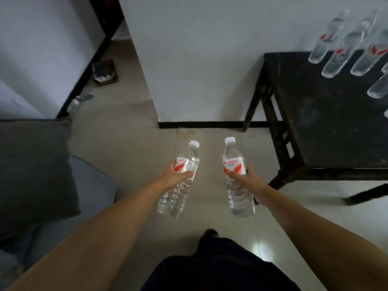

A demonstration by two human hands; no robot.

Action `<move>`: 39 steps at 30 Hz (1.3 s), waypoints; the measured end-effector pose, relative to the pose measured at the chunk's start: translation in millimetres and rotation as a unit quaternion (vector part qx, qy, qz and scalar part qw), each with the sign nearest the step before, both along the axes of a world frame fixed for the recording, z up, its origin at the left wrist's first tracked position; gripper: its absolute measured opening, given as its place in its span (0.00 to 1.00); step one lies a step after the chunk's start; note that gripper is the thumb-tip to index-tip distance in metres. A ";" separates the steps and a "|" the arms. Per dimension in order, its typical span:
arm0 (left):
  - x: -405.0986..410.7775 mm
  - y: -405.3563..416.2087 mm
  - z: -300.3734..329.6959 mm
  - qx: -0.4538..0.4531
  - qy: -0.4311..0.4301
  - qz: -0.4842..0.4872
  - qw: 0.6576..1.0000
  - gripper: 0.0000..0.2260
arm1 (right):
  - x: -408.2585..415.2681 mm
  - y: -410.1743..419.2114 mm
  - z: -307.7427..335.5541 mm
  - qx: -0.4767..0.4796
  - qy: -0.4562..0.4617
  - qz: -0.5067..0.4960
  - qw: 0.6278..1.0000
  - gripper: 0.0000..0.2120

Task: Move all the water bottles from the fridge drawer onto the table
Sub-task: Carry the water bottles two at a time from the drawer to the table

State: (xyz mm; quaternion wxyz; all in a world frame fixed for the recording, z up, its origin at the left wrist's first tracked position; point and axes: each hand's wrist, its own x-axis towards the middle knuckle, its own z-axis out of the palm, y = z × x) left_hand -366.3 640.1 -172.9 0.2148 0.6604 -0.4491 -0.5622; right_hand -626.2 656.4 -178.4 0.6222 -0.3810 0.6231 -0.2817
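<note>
From my seat the single head view looks dim and flat, with soft indoor light and no hard shadows. The white wall [199, 59] reads grey-green, and the dark table [327, 114] loses nearly all surface detail. I see 1 bright glare patch on the glossy floor tiles [260, 248], low in the frame. The 2 held bottles, left bottle [180, 181] and right bottle [237, 179], are the sharpest things, labels partly legible. The bottles on the table [346, 45] smear and stretch at the upper right edge. Wide-angle distortion bends the wall lines, and the grey cushion [35, 169] sits in murky shade.
</note>
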 end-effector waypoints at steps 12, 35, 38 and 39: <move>-102.6 -195.3 -2.5 -0.008 0.005 -0.169 0.986 0.31 | -77.4 -113.3 1.4 0.007 0.012 -0.160 0.987 0.24; -400.2 -479.2 26.2 0.005 0.048 -0.457 0.888 0.25 | -222.9 -273.4 7.9 -0.049 0.021 -0.620 0.783 0.24; -456.0 -484.3 34.1 0.023 0.077 -0.460 0.884 0.29 | -267.7 -276.2 11.1 -0.064 0.021 -0.665 0.744 0.26; -476.6 -485.1 37.4 0.029 0.085 -0.455 0.886 0.30 | -284.7 -276.0 13.1 -0.067 0.021 -0.673 0.736 0.26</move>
